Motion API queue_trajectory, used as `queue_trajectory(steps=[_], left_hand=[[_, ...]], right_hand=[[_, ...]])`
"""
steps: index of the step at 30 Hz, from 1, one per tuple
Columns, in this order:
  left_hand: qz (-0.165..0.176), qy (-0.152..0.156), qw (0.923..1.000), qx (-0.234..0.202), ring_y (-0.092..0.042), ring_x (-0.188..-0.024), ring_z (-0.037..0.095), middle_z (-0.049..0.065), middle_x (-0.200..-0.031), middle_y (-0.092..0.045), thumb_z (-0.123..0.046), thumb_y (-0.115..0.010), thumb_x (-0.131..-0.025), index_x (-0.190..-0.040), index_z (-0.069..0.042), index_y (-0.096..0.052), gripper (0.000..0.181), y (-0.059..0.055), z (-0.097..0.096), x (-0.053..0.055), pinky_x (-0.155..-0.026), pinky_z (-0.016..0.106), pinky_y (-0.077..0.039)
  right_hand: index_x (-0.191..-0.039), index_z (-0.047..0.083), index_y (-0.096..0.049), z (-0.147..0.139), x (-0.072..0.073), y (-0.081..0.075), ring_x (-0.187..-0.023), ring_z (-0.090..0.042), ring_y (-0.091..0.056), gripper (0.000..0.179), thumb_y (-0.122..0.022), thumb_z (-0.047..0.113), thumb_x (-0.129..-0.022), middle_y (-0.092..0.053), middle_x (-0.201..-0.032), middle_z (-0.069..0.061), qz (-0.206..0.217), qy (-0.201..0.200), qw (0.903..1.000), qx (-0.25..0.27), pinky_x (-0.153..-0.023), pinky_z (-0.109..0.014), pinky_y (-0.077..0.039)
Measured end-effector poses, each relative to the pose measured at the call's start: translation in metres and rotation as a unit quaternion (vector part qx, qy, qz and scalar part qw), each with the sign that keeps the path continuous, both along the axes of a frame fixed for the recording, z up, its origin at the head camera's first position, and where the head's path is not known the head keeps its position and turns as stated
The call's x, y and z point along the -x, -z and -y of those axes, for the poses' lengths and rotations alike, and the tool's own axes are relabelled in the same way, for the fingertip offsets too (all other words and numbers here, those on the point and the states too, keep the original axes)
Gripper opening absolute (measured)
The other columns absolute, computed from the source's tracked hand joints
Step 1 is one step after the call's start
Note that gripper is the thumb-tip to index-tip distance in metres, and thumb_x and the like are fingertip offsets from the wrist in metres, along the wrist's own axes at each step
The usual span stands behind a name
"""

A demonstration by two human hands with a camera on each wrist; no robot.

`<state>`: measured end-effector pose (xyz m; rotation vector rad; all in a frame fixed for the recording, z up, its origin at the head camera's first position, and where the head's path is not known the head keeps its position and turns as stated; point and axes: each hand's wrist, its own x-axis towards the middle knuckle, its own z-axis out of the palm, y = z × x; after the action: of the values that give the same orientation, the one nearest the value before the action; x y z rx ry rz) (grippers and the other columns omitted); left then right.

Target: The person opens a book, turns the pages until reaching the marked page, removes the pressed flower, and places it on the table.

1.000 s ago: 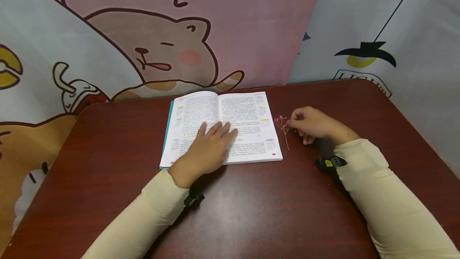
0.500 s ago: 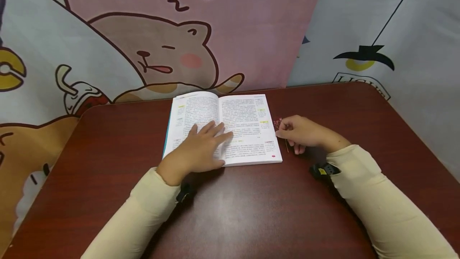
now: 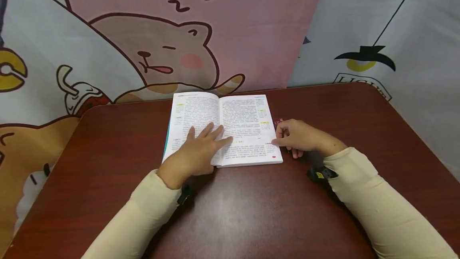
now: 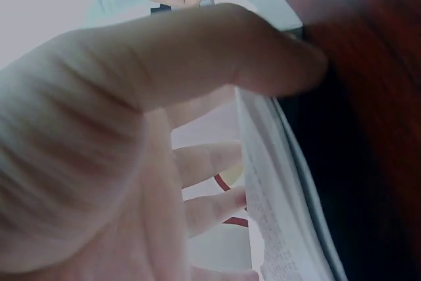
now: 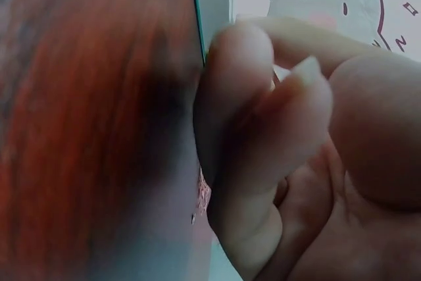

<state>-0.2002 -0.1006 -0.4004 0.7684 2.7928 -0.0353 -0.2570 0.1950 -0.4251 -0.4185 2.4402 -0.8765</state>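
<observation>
An open book [image 3: 244,119] with printed pages and a teal cover lies on the table. My left hand [image 3: 195,153] rests on its left page and centre fold, fingers straight and spread; in the left wrist view the thumb [image 4: 276,64] reaches past the book's near edge. My right hand [image 3: 302,135] is at the right edge of the book, thumb and index finger meeting on the page's margin in a pinch, other fingers curled under. A small pink dried flower sprig [image 3: 277,123] lies beside the book, mostly hidden by the right hand.
The dark reddish-brown table [image 3: 244,211] extends around the book. Behind it hangs a cartoon-printed cloth [image 3: 172,51]. A small black wrist camera [image 3: 318,174] sits under the right wrist, close above the tabletop.
My right hand has moved left and toward me, from the flower sprig to the book's edge, now covering most of the sprig. The left hand has shifted slightly left and toward me on the page.
</observation>
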Motion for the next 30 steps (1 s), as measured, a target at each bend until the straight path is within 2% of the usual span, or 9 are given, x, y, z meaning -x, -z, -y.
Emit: queue_trajectory(steps=[10,17,24,30], left_hand=[[-0.026,0.019,0.9993,0.017,-0.02,-0.141,0.03,0.007,-0.151,-0.029,-0.014,-0.073,-0.07,-0.142,-0.029,-0.035,0.083,-0.009,-0.001,-0.007,-0.105,0.065,-0.017],[-0.047,0.009,0.9986,0.022,-0.028,-0.138,0.029,0.007,-0.148,-0.035,-0.019,-0.075,-0.069,-0.142,-0.028,-0.035,0.083,-0.018,0.003,-0.011,-0.107,0.063,-0.014],[-0.1,-0.004,0.995,0.009,-0.036,-0.133,0.03,0.007,-0.143,-0.042,-0.016,-0.074,-0.066,-0.141,-0.028,-0.038,0.084,-0.031,0.007,-0.018,-0.107,0.063,-0.012],[-0.156,-0.008,0.9877,-0.009,-0.043,-0.128,0.03,0.008,-0.139,-0.046,-0.016,-0.074,-0.063,-0.139,-0.026,-0.041,0.083,-0.044,0.01,-0.025,-0.107,0.064,-0.012]], right_hand=[[-0.081,0.008,-0.054,0.0,-0.001,-0.001,-0.04,-0.02,-0.056,0.026,-0.066,0.031,-0.084,-0.054,-0.057,-0.008,-0.002,0.007,1.0,-0.003,-0.04,-0.036,-0.048],[-0.082,0.01,-0.055,-0.001,0.0,0.001,-0.039,-0.021,-0.055,0.026,-0.066,0.033,-0.084,-0.053,-0.059,-0.007,0.001,0.007,0.9999,-0.008,-0.039,-0.035,-0.047],[-0.083,0.01,-0.055,-0.001,0.0,0.0,-0.039,-0.021,-0.055,0.025,-0.066,0.033,-0.084,-0.054,-0.06,-0.007,0.008,0.005,0.9999,-0.006,-0.039,-0.036,-0.047],[-0.083,0.01,-0.055,-0.002,0.001,0.0,-0.039,-0.021,-0.055,0.025,-0.066,0.032,-0.084,-0.054,-0.059,-0.008,0.006,0.002,1.0,0.001,-0.038,-0.036,-0.047]])
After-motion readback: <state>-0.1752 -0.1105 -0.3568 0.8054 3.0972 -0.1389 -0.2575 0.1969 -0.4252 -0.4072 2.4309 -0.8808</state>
